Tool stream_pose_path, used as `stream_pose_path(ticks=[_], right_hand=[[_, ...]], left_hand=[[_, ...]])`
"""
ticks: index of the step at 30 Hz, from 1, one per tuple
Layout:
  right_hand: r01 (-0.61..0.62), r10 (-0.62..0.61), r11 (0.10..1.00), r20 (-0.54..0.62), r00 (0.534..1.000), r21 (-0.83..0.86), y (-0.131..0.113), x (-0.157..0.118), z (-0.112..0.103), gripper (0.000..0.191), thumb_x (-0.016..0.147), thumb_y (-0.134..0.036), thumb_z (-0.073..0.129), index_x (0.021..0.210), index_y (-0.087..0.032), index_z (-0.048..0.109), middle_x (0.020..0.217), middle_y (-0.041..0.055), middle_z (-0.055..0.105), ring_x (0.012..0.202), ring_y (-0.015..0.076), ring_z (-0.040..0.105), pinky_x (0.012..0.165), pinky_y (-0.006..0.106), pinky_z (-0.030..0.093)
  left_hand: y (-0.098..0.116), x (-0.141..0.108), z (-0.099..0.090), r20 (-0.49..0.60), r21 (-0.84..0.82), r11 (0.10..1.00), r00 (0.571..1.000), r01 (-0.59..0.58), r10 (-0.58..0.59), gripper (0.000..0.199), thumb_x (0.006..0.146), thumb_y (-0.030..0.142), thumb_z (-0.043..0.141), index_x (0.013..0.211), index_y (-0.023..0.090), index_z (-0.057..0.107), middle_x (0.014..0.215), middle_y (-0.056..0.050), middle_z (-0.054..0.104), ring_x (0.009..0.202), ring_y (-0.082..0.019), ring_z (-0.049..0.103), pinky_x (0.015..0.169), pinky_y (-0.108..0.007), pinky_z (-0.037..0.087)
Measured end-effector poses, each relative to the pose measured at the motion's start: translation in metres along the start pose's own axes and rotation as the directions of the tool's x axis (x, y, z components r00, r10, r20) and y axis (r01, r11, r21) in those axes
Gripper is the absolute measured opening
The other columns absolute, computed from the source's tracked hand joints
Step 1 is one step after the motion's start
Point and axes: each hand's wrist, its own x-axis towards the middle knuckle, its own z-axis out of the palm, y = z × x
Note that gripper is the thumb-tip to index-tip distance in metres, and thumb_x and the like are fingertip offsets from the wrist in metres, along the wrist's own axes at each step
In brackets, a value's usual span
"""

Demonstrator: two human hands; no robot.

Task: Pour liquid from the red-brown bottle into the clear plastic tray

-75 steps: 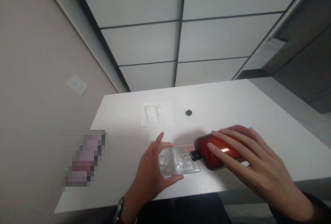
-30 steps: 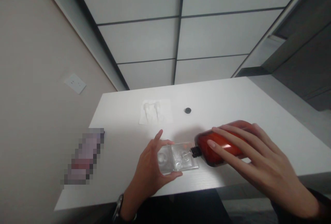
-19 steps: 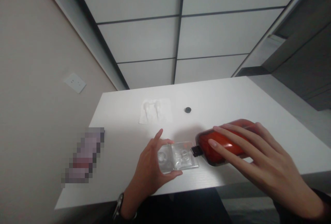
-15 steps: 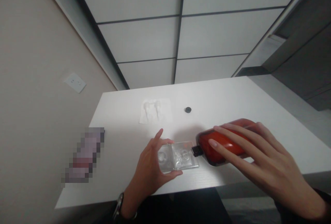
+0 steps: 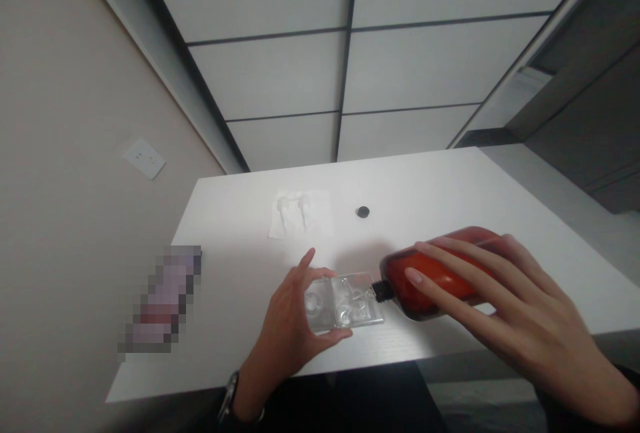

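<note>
A clear two-part plastic container (image 5: 357,309) lies near the front edge of the white table. My left hand (image 5: 293,313) grips its left part between thumb and fingers. Liquid with ripples or bubbles shows in the right part. My right hand (image 5: 515,306) is wrapped over a red-orange bottle (image 5: 425,286), tipped on its side with its dark open neck at the container's right part. A small round black cap (image 5: 363,211) rests on the table behind the container.
Two white plastic pieces (image 5: 295,209) lie on a white sheet at the back of the table (image 5: 420,186). A blurred-out pinkish object (image 5: 165,299) is at the left edge. A wall with a socket (image 5: 145,158) stands at left.
The bubbles or ripples in the container's right part have shifted. My right hand and the bottle have moved very slightly; my left hand is in the same place.
</note>
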Motion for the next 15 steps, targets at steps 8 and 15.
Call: stream_pose_path(ticks=[8,15], right_hand=[[-0.039,0.039,0.999,-0.030,0.999,0.016,-0.0031,-0.0012,0.0022,0.049,0.099,0.004,0.050,0.140,-0.020,0.060,0.137,0.0172,0.068,0.123,0.0371,0.064,0.106,0.062,0.048],[-0.021,0.022,1.000,-0.042,0.999,0.013,-0.0003,-0.0008,0.0011,0.049,0.100,0.002,0.051,0.143,-0.020,0.059,0.137,0.0175,0.069,0.123,0.0367,0.065,0.108,0.061,0.048]], left_hand=[[0.0008,0.0002,0.0006,0.014,-0.006,1.000,1.000,0.006,-0.006,0.099,0.059,0.019,0.102,0.139,0.029,0.046,0.138,-0.013,0.067,0.137,-0.041,0.061,0.108,-0.062,0.057],[-0.0004,-0.0011,0.0011,0.022,-0.010,1.000,0.999,0.024,-0.024,0.094,0.062,0.021,0.100,0.139,0.028,0.046,0.141,-0.013,0.066,0.132,-0.039,0.065,0.108,-0.060,0.057]])
